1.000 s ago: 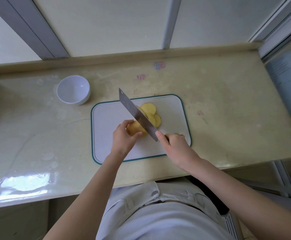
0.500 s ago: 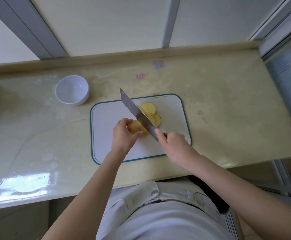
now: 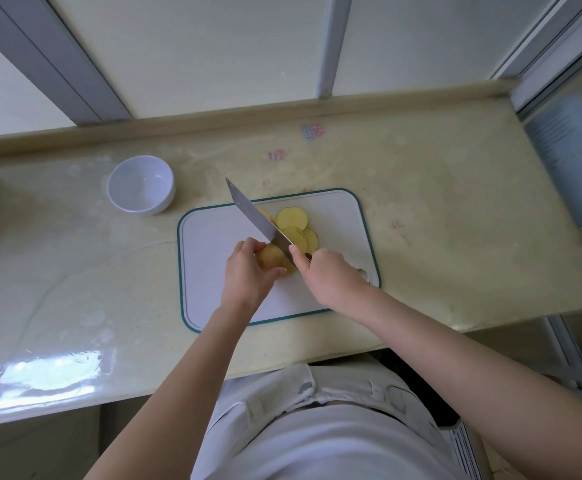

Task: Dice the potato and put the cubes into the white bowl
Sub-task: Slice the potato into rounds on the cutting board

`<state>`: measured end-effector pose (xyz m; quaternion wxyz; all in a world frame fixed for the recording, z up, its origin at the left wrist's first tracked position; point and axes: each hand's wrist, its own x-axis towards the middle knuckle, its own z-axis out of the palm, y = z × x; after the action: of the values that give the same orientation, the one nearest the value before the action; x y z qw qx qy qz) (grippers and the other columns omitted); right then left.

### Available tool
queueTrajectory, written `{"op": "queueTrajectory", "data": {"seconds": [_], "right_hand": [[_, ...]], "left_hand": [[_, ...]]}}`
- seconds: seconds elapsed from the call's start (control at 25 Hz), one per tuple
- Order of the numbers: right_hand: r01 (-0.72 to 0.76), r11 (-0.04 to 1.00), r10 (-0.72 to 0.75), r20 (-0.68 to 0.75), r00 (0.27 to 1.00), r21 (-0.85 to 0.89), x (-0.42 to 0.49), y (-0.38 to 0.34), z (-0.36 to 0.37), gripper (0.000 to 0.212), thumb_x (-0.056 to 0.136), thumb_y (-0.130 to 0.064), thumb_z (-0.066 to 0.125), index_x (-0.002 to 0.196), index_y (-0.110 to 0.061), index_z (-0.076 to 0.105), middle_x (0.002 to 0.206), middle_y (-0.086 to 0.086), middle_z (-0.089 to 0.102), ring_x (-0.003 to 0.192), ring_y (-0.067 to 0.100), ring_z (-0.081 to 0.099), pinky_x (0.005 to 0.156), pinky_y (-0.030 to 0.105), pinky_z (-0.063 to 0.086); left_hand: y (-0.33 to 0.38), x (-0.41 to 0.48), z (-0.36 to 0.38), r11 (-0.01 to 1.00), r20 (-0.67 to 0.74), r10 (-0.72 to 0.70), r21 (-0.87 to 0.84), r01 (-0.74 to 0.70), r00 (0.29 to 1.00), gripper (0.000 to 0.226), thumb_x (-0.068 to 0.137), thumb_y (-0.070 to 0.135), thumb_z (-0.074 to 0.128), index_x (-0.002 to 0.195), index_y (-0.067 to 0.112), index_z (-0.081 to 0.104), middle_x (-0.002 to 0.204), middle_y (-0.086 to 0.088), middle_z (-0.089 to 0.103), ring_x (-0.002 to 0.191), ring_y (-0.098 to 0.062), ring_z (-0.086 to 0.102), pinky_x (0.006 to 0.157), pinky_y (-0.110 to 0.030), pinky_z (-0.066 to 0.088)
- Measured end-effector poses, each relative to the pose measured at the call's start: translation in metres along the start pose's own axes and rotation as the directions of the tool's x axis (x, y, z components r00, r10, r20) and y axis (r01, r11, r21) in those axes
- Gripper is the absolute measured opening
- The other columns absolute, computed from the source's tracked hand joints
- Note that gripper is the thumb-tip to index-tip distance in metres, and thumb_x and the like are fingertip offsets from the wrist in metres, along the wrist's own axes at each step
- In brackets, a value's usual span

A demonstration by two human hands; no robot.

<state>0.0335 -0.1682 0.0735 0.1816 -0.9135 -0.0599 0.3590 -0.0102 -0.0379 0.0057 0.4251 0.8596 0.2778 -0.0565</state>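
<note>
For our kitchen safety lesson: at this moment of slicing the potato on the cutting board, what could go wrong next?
1. The left hand grips the potato right beside the knife blade; a slip could nick a fingertip.
2. The potato piece is small and rounded, so it might roll under the cut.

The yellow potato (image 3: 271, 258) is lying on the cutting board (image 3: 213, 265), with round slices (image 3: 292, 218) overlapping just beyond it. The white bowl (image 3: 140, 184) is standing upright, well apart, far-left.
</note>
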Motion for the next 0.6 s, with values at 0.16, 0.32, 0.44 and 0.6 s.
{"op": "queueTrajectory", "data": {"seconds": [0.16,0.32,0.44,0.6], "right_hand": [[0.004,1.000,-0.004,0.026,1.000,0.026,0.002,-0.004,-0.002,0.058,0.100,-0.054,0.021,0.065,-0.012,0.042,0.068,0.004,0.046,0.062,0.020,0.043,0.049,0.026,0.022],[0.020,1.000,-0.020,0.050,0.999,-0.005,-0.010,0.008,-0.004,0.058,0.100,-0.054,0.022,0.064,-0.012,0.041,0.065,0.004,0.044,0.057,0.018,0.041,0.050,0.028,0.028],[0.057,0.997,-0.062,0.091,0.994,0.057,-0.021,0.023,-0.005,0.057,0.098,-0.057,0.023,0.063,-0.015,0.040,0.063,0.005,0.045,0.059,0.021,0.045,0.064,0.028,0.038],[0.043,0.999,-0.040,0.102,0.994,-0.024,-0.017,0.017,-0.006,0.054,0.102,-0.049,0.022,0.081,-0.013,0.057,0.064,0.004,0.042,0.059,0.019,0.043,0.052,0.029,0.032]], "left_hand": [[-0.002,0.001,-0.003,1.000,0.001,-0.016,-0.018,0.016,1.000,0.049,0.068,0.021,0.083,0.108,0.011,0.056,0.106,-0.002,0.056,0.091,-0.017,0.051,0.076,-0.024,0.041],[-0.003,0.001,-0.006,0.998,0.004,-0.045,-0.044,0.045,0.999,0.047,0.068,0.021,0.083,0.105,0.013,0.056,0.103,-0.001,0.057,0.089,-0.017,0.052,0.072,-0.022,0.037],[-0.003,0.003,-0.006,0.999,0.018,-0.037,-0.030,0.038,0.999,0.046,0.067,0.021,0.083,0.104,0.014,0.056,0.102,0.000,0.056,0.088,-0.017,0.052,0.071,-0.021,0.036],[-0.007,0.004,-0.006,0.997,0.008,-0.053,-0.053,0.054,0.999,0.047,0.066,0.022,0.084,0.102,0.015,0.056,0.102,-0.001,0.058,0.089,-0.019,0.055,0.072,-0.023,0.039]]}}
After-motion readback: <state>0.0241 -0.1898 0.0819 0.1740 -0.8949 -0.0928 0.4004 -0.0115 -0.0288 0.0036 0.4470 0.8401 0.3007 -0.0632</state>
